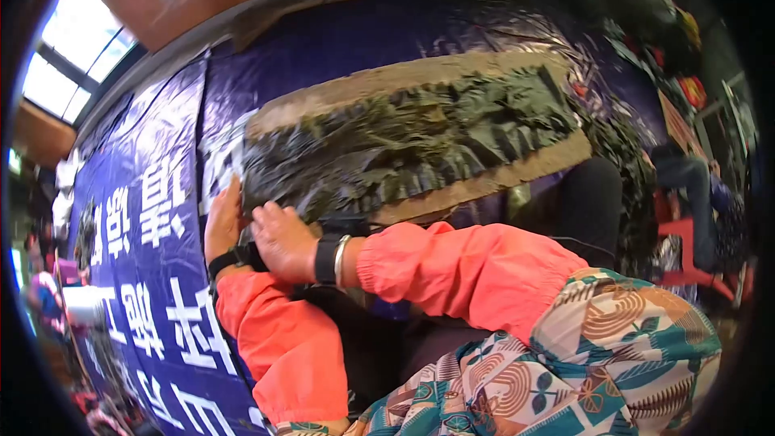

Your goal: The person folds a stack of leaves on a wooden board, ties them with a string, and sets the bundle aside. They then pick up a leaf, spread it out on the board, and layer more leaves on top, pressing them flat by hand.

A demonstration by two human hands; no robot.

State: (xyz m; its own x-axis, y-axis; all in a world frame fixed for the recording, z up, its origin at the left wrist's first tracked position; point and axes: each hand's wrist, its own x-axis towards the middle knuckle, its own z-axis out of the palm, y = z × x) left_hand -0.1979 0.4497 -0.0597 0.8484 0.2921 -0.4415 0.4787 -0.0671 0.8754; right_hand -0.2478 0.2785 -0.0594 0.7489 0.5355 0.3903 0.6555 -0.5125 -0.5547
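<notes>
Dark green, leaf-like strips (pixel 404 129) lie in a flat, overlapping layer on a long brown board (pixel 484 183). At the layer's left end, my left hand (pixel 223 222) is held upright on its edge, fingers stretched out along the end of the strips. Beside it, my right hand (pixel 282 241) rests palm down at the near left corner of the layer, its fingers spread a little. Neither hand is wrapped round anything. A silvery bracelet circles my right wrist, and dark bands are on both wrists.
A purple-blue sheet with white characters (pixel 190 323) covers the surface around the board. More dark strips (pixel 617 169) hang in a heap beyond its right end. A seated person's leg (pixel 686 202) and a red stool (pixel 686 254) are at the far right.
</notes>
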